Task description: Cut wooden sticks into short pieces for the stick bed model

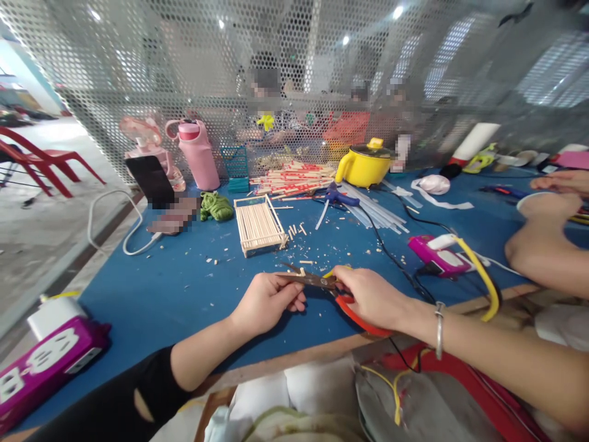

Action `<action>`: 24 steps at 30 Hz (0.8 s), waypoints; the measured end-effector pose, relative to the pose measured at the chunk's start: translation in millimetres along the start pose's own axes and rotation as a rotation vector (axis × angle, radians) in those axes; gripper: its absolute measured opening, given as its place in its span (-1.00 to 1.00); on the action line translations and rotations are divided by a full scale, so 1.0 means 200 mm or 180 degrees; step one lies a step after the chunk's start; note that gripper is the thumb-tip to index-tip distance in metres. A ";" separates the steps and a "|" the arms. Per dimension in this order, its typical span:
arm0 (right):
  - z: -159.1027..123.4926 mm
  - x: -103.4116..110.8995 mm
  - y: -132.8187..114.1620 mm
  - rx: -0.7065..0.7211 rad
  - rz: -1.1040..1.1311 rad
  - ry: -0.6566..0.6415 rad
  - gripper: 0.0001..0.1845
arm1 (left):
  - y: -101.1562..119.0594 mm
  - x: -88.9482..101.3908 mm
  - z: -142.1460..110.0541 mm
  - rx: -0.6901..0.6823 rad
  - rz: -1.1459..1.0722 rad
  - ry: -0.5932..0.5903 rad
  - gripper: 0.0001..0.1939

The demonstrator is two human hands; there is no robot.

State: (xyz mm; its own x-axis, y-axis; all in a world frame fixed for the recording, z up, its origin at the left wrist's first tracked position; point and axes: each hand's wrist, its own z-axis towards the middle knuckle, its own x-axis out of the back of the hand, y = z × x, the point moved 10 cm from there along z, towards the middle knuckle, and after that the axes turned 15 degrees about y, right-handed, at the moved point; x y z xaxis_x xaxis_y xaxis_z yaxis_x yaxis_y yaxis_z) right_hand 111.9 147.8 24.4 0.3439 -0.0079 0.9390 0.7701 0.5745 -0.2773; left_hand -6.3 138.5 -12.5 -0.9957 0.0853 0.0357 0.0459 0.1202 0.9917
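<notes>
While the right hand [370, 296] gripped open-bladed scissors [316, 280], the left hand [265, 301] lay at their tip, fingers curled, its hold indeterminable.

The blue table [151, 288] was bright. White lights [397, 11] shone near one o'clock, and ten o'clock was too white. The scissors [317, 281] looked clear, but the edges were stretched and blurry. Blocky squares [265, 83] hid spots near twelve o'clock.

open blue tabletop [177, 294] gave passage left of the left hand [271, 301]; the scissors [317, 280] blocked the gap to the right hand [370, 296], the stick frame [260, 226] stood ahead, and a black cord [383, 247] crossed farther right.
</notes>
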 end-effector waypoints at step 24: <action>0.13 0.15 0.63 -0.1408 -0.1737 -0.0804 -0.41 | -0.06 0.02 0.05 0.0433 -0.0415 0.0024 -0.64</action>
State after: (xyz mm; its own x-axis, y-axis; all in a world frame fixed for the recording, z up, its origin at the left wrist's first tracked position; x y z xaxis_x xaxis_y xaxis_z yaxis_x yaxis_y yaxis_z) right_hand 205.1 240.9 22.2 -0.2418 0.0212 0.9701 0.9587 0.1592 0.2355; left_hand -9.1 147.5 -25.7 -0.9945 0.0529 -0.0905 -0.0736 0.2623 0.9622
